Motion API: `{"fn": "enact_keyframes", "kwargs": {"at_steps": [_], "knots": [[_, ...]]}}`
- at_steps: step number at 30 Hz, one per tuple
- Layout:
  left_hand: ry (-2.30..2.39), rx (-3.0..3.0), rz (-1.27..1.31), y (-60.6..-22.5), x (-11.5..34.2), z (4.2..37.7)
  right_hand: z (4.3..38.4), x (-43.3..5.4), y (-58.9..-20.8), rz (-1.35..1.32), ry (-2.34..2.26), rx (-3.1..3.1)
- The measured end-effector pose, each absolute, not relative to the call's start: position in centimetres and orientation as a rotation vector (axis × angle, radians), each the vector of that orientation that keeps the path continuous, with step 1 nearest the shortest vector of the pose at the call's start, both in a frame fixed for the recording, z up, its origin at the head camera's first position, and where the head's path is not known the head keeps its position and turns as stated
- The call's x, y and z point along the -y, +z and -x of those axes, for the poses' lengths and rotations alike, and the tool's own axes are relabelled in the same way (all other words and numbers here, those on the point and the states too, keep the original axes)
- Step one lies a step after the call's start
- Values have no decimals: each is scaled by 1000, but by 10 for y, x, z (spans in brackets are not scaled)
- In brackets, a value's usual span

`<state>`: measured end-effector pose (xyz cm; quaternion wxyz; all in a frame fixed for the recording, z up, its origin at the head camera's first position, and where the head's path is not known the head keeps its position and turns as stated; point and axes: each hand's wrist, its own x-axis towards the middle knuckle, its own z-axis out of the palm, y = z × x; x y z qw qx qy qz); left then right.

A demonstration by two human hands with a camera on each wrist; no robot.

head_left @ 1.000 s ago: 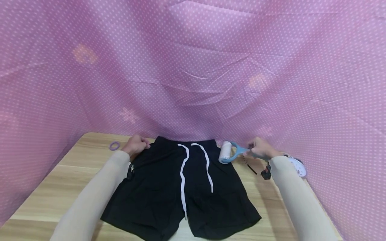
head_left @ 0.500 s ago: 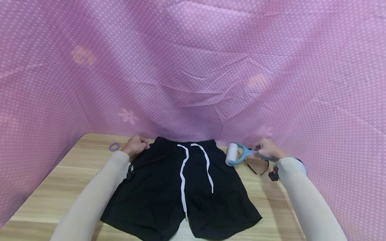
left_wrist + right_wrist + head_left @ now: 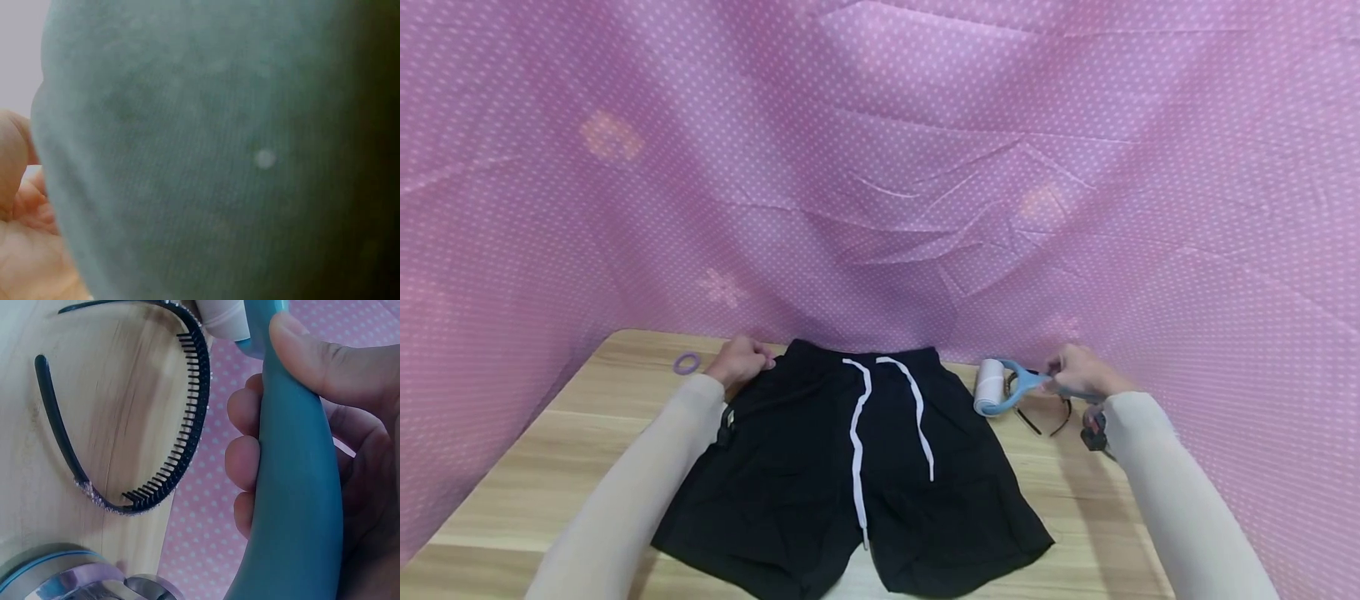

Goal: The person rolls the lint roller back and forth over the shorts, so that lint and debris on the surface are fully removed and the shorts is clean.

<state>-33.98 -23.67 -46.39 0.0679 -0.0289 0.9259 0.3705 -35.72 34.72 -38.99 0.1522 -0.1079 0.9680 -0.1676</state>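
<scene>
Lint roller (image 3: 1032,382): out right of the black shorts (image 3: 805,467), toward the far side of the wooden table (image 3: 572,417). White roll (image 3: 989,387) just beside the shorts' upper right edge; whether touching the tabletop, cannot tell. Clamped by the blue handle (image 3: 287,481) in right hand (image 3: 1078,371), fingers wrapped round, thumb up near the neck. Shorts laid out flat on the table, waistband at the far end, legs toward the person, two white drawstrings (image 3: 854,442) down the front. At upper left edge of shorts, left hand (image 3: 739,362), fingers bent, tips at the cloth; pinching or just pressing, cannot tell. Mostly blocked in left wrist view by blurred greenish fabric (image 3: 175,150). Near the roller on the table, black headband (image 3: 194,419), comb teeth inside, glittery outside, ends toward the person. Close by, shiny round object (image 3: 81,575), cut off by the frame, too partial to name. Beyond left hand to the left, purple ring (image 3: 686,363) on the table. Behind and at both sides, pink dotted cloth (image 3: 880,167). On both arms, cream sleeves (image 3: 1172,483).
</scene>
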Motion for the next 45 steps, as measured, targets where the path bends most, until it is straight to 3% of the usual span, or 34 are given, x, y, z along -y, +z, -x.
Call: {"fn": "enact_keyframes", "kwargs": {"at_steps": [25,33,45], "knots": [[1122,-2833,-78,-453,236,327,340,-343,-379,361,-612,-2905],[1131,-2688,-59,-449,256,302,330,-289,-373,457,-815,-2917],[1113,-2716,-52,-453,271,249,301,-163,-383,660,-1070,-2889]]}}
